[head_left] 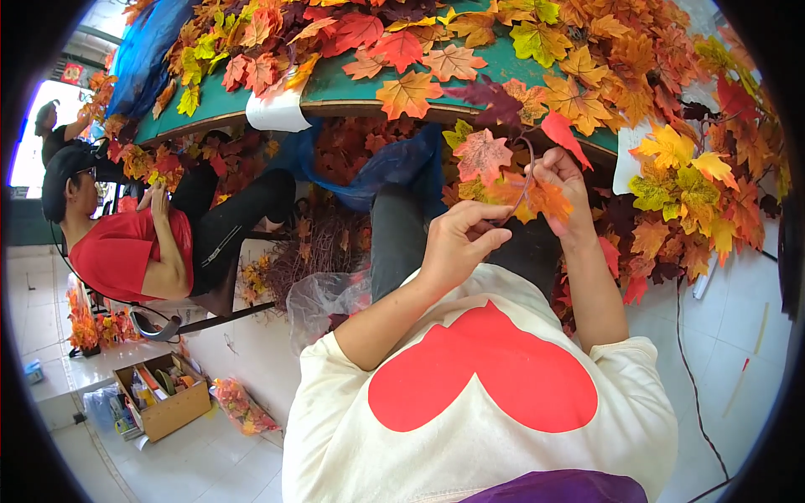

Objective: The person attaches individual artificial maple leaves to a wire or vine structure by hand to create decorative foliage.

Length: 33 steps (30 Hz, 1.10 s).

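In front of my chest I hold an artificial maple-leaf branch [528, 180] with a thin purplish-brown stem. My left hand [461, 239] pinches the stem's lower end between thumb and fingers. Higher and to the right, my right hand [570, 189] has its fingers closed near the stem and an orange leaf [541, 199]; exactly what the fingertips grip is partly hidden. A pinkish leaf [484, 157] and a red leaf [565, 136] spread around the stem's upper part. Just beyond is the green table [335, 84], heaped with red, orange, yellow and dark purple artificial leaves.
Under the table sits a blue plastic bag [390, 176] of leaves. A co-worker in a red shirt [126, 260] sits at the left, handling leaves. On the floor are an open cardboard box [176, 411] and a bag of leaves [243, 405]. A cable [692, 386] runs along the right.
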Each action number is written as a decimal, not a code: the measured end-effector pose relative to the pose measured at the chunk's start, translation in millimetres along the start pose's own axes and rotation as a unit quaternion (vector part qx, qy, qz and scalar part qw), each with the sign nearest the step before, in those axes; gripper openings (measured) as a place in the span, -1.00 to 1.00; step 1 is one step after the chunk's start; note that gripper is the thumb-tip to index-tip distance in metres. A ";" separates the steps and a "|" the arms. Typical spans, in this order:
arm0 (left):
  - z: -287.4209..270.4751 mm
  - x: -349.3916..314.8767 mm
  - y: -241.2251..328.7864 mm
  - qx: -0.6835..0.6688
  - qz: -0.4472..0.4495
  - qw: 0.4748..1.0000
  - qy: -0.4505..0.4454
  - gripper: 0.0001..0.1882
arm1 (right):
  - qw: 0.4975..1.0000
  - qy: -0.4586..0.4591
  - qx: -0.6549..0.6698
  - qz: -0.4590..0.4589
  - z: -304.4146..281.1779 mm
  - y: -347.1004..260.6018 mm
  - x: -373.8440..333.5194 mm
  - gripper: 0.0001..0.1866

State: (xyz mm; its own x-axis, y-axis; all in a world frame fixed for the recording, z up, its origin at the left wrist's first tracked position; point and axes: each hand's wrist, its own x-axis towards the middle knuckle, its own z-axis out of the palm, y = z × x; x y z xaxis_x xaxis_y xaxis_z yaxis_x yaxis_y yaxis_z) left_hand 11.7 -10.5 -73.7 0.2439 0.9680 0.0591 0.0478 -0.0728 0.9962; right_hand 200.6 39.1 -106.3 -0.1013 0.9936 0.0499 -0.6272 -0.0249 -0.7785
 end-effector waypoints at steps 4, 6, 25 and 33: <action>-5.5 0.6 -7.8 -0.174 -0.165 0.970 -0.050 -0.69 | 0.999 0.043 -0.028 -0.008 0.7 -6.7 10.6 -0.89; -6.8 1.9 -3.9 -0.194 -0.180 0.963 -0.052 -0.68 | 0.998 0.038 -0.044 0.002 4.4 -9.9 13.0 -0.90; -11.5 8.9 41.1 -0.392 -0.197 0.898 0.019 -0.81 | 0.792 -0.072 -0.573 -0.198 60.7 -74.5 22.4 -0.86; -4.7 16.0 43.9 -0.380 -0.215 0.900 0.003 -0.82 | 0.553 0.281 -0.741 -0.256 -54.1 -187.5 84.8 -0.87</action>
State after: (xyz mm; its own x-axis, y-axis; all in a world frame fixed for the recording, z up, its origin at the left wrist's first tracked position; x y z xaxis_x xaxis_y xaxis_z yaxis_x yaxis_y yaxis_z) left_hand 13.1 2.9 -28.7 0.3558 0.8690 -0.3438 -0.5394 0.4913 0.6838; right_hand 351.3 134.0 10.1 0.3144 0.7157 0.6236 0.9022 -0.0208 -0.4309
